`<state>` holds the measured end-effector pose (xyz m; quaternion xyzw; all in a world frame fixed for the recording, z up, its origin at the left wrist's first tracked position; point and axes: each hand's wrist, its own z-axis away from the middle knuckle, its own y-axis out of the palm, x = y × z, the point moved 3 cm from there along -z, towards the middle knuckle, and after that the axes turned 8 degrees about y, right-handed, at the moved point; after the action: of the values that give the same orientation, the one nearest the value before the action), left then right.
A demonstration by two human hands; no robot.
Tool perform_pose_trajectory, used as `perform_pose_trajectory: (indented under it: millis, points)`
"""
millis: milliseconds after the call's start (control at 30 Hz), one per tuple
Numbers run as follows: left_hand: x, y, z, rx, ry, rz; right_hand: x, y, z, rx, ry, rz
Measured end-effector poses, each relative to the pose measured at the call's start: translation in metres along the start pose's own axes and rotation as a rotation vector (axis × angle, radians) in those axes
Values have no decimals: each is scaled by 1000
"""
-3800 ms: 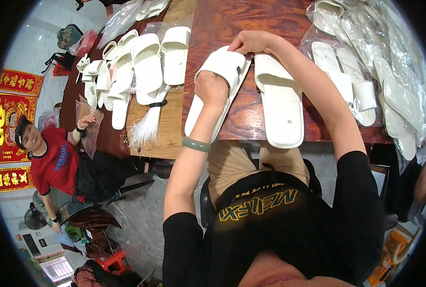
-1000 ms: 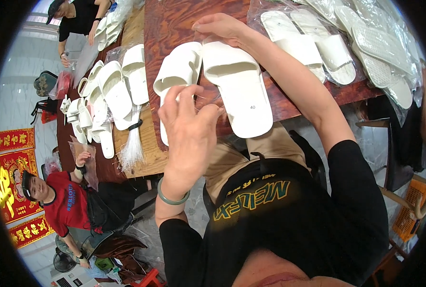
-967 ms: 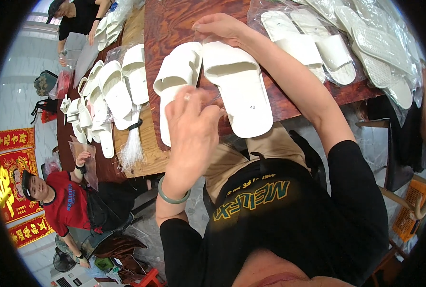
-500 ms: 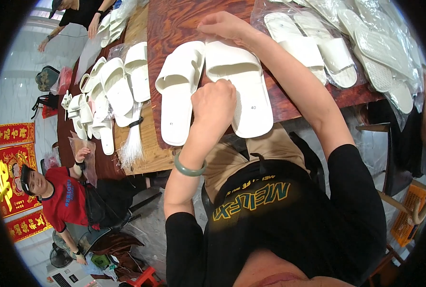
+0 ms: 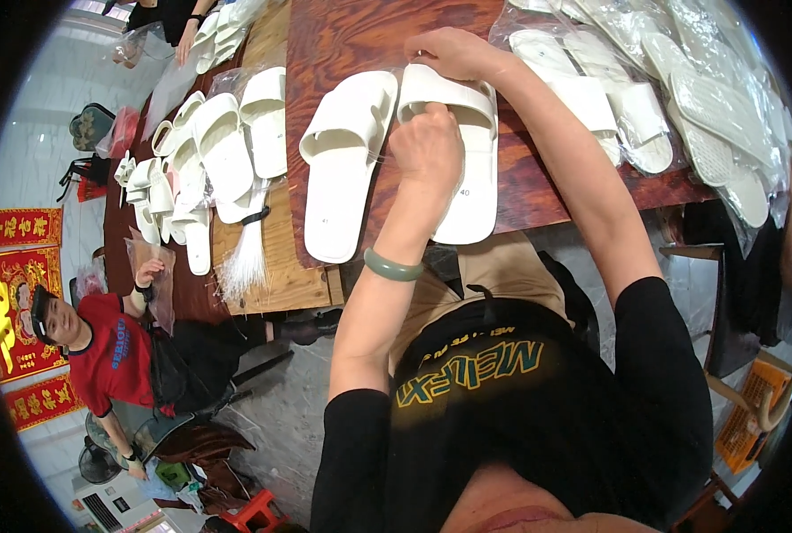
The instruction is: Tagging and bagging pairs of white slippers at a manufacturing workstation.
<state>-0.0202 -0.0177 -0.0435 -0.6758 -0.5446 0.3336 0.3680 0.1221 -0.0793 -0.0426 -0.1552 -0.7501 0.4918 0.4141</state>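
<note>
Two white slide slippers lie side by side before me, toes pointing away: the left slipper (image 5: 335, 209) and the right slipper (image 5: 469, 209). My left hand (image 5: 427, 144), with a green bangle on its wrist, is closed at the foot opening of the right slipper, fingertips under the edge of its strap. What those fingers hold is hidden. A thin pale strand (image 5: 380, 158) shows between the left slipper and this hand. Over the far end of the right slipper reaches my right hand (image 5: 453, 55), its fingers bent around the toe.
Bagged slippers (image 5: 582, 98) cover the tabletop (image 5: 538, 191) at right. More white slippers (image 5: 222, 147) stand on the left beside a bundle of white plastic strands (image 5: 246, 253). A person in a red shirt (image 5: 116, 360) sits at left; another person's arm (image 5: 187, 40) shows at the far left.
My left hand has moved up and right, further into the right slipper's opening. The right hand has shifted right and down onto that slipper's toe. The whole view has shifted slightly.
</note>
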Motion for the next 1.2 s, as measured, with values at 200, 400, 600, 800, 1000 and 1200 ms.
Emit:
perform_pose_trajectory:
  millis: [200, 400, 600, 800, 1000, 1200]
  points:
    - [5, 2, 0, -5, -15, 29, 4, -8, -4, 100, -113, 40]
    - [5, -3, 3, 40, -12, 168, -2, -6, -12, 179, -258, 51]
    - [25, -60, -11, -143, 161, 240, -1, -20, -9, 92, -252, 6]
    - [99, -24, -81, 61, -8, 741, 35, -47, -13, 9, -355, -149]
    - [117, 0, -77, 419, -457, 1571, 41, -33, -33, -43, -415, -288]
    - [131, 9, -70, 272, -446, 1762, 48, -2, -42, -197, -286, -418]
